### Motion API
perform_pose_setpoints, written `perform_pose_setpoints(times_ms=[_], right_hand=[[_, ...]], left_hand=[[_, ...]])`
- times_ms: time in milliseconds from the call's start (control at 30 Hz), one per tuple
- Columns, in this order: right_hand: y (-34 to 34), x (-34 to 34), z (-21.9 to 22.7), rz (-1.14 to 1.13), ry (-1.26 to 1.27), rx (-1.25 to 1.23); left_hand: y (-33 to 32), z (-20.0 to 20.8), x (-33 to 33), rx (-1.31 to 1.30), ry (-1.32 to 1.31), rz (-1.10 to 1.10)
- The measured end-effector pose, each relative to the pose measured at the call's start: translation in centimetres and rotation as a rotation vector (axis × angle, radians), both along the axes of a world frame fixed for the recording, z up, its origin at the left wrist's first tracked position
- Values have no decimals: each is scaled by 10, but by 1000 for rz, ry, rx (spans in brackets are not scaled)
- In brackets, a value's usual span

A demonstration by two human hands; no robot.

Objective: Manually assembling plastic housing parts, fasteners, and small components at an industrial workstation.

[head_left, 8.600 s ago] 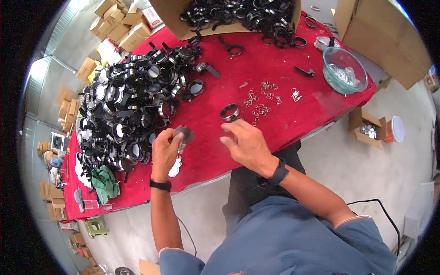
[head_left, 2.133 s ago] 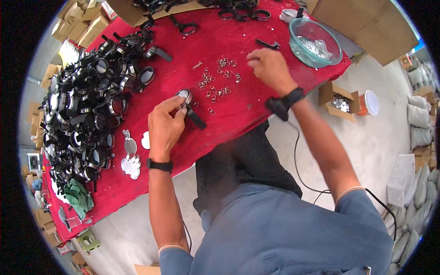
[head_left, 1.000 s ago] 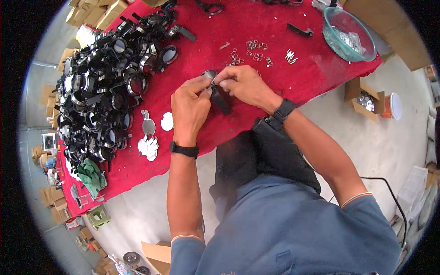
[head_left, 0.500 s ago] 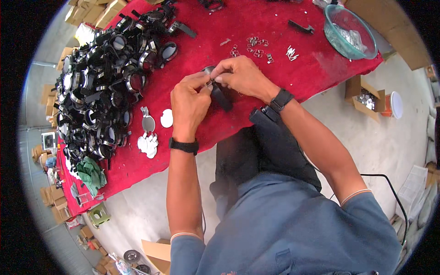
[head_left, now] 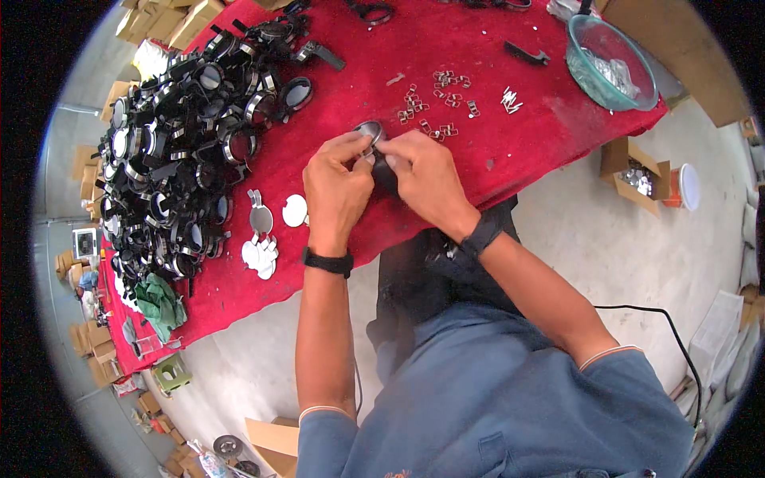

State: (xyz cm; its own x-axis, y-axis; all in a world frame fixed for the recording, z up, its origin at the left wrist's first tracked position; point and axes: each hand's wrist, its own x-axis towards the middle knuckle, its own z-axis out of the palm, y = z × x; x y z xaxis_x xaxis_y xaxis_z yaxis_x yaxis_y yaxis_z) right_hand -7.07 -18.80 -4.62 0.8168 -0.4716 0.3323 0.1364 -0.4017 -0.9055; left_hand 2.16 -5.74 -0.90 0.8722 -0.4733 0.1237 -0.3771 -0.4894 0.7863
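Note:
Between my hands is a round black-and-silver piece with a black handle, its ring showing just beyond my fingertips. My left hand pinches it from the left, thumb and forefinger closed near the ring. On the other side my right hand is also closed, fingertips at the ring's near edge. My fingers hide the joint between ring and handle, and any small part there cannot be made out. Small metal clips lie in loose groups past my right hand. White discs and a grey disc with a tab lie left of my left wrist.
A large heap of similar black-and-silver pieces covers the left of the red cloth. Thin white sticks, a loose black handle and a teal basin are at the right. An open carton stands on the floor.
My right hand has come lower and turned, its fingers now at the near side of the ring. More of the ring shows. A group of clips that my right hand covered is now visible.

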Motion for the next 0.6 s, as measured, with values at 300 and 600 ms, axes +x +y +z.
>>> perform_pose_setpoints(times_ms=[300, 600], right_hand=[[1, -6, 2, 20, -127, -468], [-176, 26, 29, -261, -84, -866]], left_hand=[[-2, -9, 0, -31, -133, -21], [9, -8, 7, 1, -13, -61]])
